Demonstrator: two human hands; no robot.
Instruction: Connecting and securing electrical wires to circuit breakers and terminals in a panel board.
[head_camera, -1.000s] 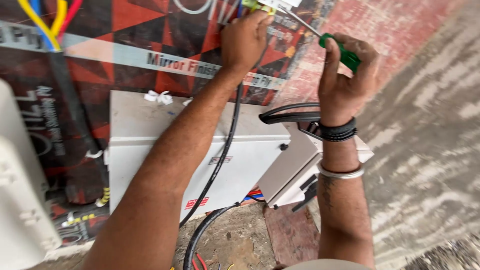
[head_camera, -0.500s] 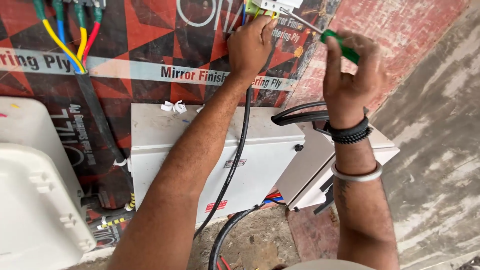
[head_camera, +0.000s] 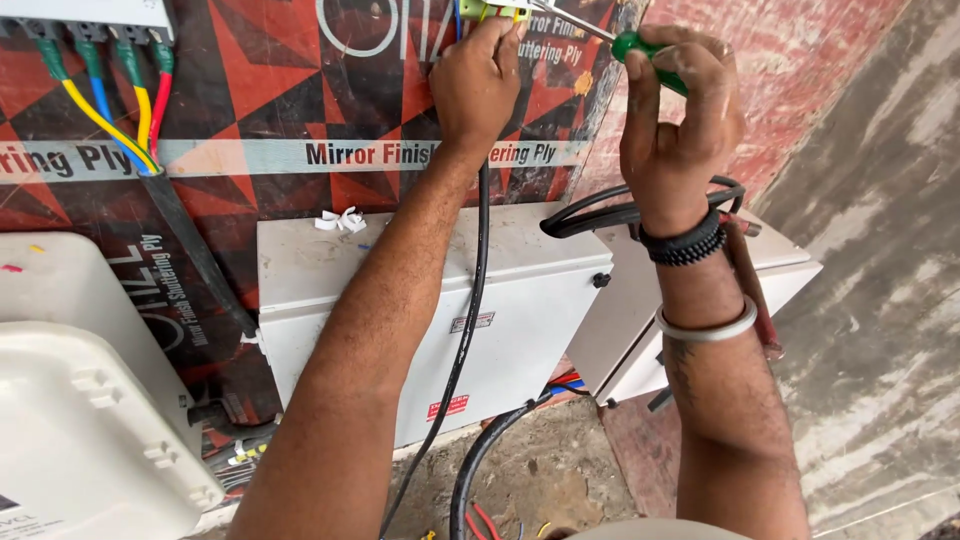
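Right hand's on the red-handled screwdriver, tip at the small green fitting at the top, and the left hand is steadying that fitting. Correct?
Not quite: the head view shows the screwdriver has a green handle, not red. The rest holds: the right hand grips it with the tip at the small green fitting, and the left hand steadies that fitting.

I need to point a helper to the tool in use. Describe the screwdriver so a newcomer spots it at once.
Start at the red-and-black patterned board on the wall and go to its top right edge. There the right hand grips the screwdriver, its metal shaft pointing left to a small yellow-green fitting. Nothing nearby shares its green handle.
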